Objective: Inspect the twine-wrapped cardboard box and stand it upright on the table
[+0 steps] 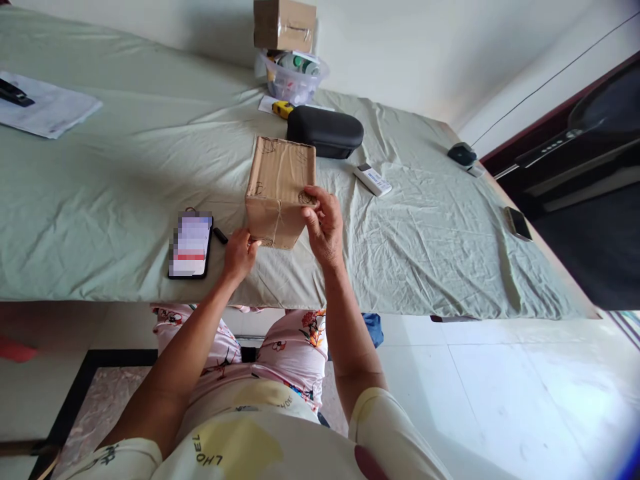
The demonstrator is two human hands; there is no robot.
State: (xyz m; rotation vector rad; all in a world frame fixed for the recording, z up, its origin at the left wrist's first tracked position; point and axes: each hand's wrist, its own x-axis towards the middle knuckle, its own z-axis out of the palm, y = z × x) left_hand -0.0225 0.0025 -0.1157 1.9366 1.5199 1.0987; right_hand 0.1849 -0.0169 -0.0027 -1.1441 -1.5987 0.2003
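Observation:
A brown cardboard box (281,175) with dark scribbled marks at its corners is held over the cloth in front of me. My left hand (241,255) grips its lower left corner, fingers partly hidden behind the card. At the upper right edge, my right hand (324,223) pinches the box between thumb and fingers. A thin string-like line runs down the side facing me. Left of my left hand lies a phone (191,245) with its screen lit and partly blurred. A small black stick-like piece (220,235) lies between that phone and my left hand.
A black zip case (325,131) lies behind the box, near a yellow tool (283,109) and a white small box (373,180). Farther back, a plastic basket (295,83) carries another carton (285,25). Papers (60,110) lie left; another phone (518,223) rests at the right edge.

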